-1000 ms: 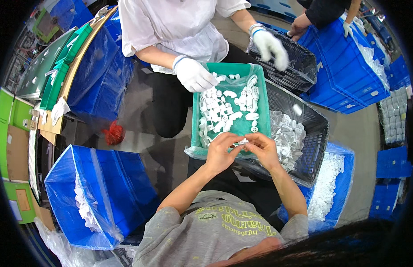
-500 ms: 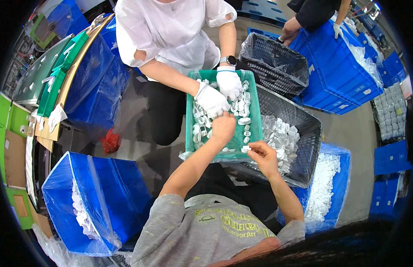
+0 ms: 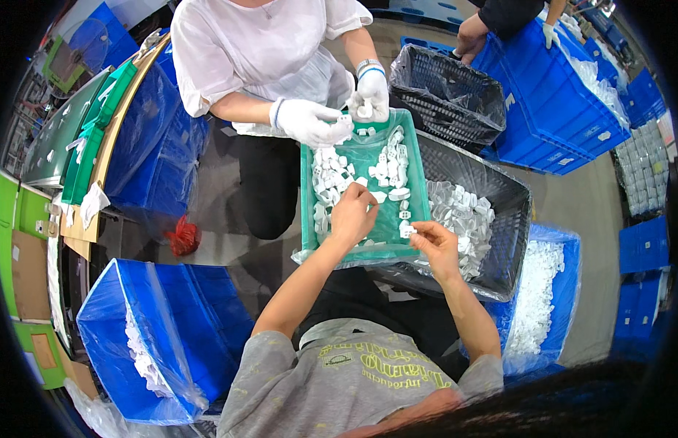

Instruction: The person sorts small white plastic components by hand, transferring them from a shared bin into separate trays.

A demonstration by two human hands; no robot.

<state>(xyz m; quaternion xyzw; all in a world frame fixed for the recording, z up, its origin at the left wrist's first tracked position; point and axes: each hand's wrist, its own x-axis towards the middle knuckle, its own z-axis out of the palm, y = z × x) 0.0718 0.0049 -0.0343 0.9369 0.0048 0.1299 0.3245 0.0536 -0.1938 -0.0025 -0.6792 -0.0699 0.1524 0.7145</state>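
Observation:
A green tray (image 3: 307, 230) lined with clear film sits in front of me, holding many small white plastic parts (image 3: 331, 171) in loose piles. My left hand (image 3: 353, 213) is over its middle, fingers bent and a white plastic part (image 3: 380, 197) at the fingertips. At the tray's near right corner, my right hand (image 3: 437, 247) pinches another white plastic part (image 3: 407, 230) between thumb and fingers. Across the tray, a person's gloved hand (image 3: 309, 123) holds a white part above the far left side. Their other gloved hand (image 3: 371, 95) is at the far edge, also with a part.
A black crate (image 3: 510, 244) of white parts stands beside the tray on the right, with another film-lined black crate (image 3: 445, 98) behind it. Blue bins stand at left (image 3: 200, 306), right (image 3: 569, 292) and far right (image 3: 550, 109), where another person leans. A red bag (image 3: 183, 236) lies on the floor.
The other person's gloved hands have lifted out of the pile toward the tray's far edge. My left hand has shifted slightly left; my right hand stays near the corner with its part.

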